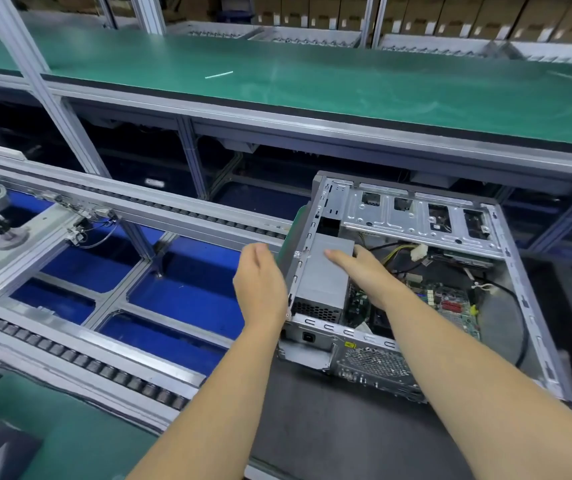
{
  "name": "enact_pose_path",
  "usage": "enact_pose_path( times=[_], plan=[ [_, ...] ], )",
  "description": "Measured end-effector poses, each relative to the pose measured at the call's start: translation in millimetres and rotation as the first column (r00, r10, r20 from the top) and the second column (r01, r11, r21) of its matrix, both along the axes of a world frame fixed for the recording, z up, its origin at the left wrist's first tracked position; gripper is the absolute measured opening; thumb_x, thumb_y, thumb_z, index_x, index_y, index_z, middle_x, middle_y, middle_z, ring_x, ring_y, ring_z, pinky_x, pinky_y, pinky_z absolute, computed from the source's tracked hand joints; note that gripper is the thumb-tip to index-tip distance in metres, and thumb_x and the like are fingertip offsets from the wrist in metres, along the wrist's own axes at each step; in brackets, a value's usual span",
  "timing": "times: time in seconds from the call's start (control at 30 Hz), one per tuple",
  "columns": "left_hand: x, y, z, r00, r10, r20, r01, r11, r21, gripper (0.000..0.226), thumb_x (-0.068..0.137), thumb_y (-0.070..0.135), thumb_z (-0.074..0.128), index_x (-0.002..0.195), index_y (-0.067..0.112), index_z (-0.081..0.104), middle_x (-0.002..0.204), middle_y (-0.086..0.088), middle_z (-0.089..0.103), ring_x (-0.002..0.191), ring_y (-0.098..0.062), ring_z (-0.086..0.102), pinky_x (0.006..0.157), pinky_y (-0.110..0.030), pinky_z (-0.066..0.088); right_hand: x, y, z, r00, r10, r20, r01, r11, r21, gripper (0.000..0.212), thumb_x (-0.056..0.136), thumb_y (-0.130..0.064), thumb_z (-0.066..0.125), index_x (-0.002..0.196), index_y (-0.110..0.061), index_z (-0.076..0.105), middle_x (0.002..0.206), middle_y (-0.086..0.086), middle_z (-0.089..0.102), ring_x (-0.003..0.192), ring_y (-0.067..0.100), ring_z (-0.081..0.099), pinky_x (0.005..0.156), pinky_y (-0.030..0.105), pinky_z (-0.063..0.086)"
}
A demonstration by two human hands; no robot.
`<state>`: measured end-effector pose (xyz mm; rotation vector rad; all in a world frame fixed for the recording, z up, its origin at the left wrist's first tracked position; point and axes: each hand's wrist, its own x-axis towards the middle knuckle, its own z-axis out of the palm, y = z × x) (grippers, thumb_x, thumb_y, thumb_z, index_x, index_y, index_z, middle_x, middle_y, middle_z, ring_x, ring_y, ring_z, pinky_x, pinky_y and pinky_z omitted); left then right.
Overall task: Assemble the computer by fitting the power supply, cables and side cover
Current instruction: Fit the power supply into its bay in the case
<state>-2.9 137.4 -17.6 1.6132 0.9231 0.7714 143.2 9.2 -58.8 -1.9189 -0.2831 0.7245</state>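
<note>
A plain grey power supply [324, 271], boxy with a perforated vent at its near end, sits in the left rear corner of an open computer case [506, 299] lying on its side on a dark mat [329, 427] at the workbench's near edge. The right hand [364, 271] rests on the unit's top, fingers nearly straight, thumb over its far edge; the left hand [260, 282], fingers straight and relaxed, lies against the case's left wall. Left of them runs a roller conveyor [87, 362], a green-topped bench [312, 84] behind.
</note>
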Motion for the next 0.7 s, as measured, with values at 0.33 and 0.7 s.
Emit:
enact_pose_path(
  times=[0.33, 0.7],
  plan=[
    [-71, -126, -82, 0.962, -0.271, -0.034, 0.254, 0.934, -0.253, 0.071, 0.074, 0.044, 0.083, 0.137, 0.041, 0.050, 0.135, 0.021, 0.052, 0.121, 0.000, 0.052, 0.104, -0.022, 0.042, 6, 4, -4, 0.994, -0.005, -0.113, 0.015, 0.996, 0.086, 0.066, 0.070, -0.078, 0.065, 0.122, -0.036, 0.066, 0.119, -0.015, 0.072, 0.115, 0.010, 0.062, 0.107, 0.042, 0.036],
    [-50, -119, -96, 0.963, -0.264, -0.050, 0.238, 0.926, -0.294, 0.114, 0.069, 0.037, 0.088, 0.159, 0.021, 0.020, 0.164, 0.020, 0.011, 0.149, -0.002, 0.019, 0.119, -0.023, 0.020, 9, 11, 2, 0.998, -0.044, -0.048, 0.047, 0.997, 0.065, 0.094, 0.074, -0.087, 0.046, 0.146, -0.027, 0.053, 0.150, -0.007, 0.052, 0.140, 0.019, 0.046, 0.120, 0.050, 0.029]
  ],
)
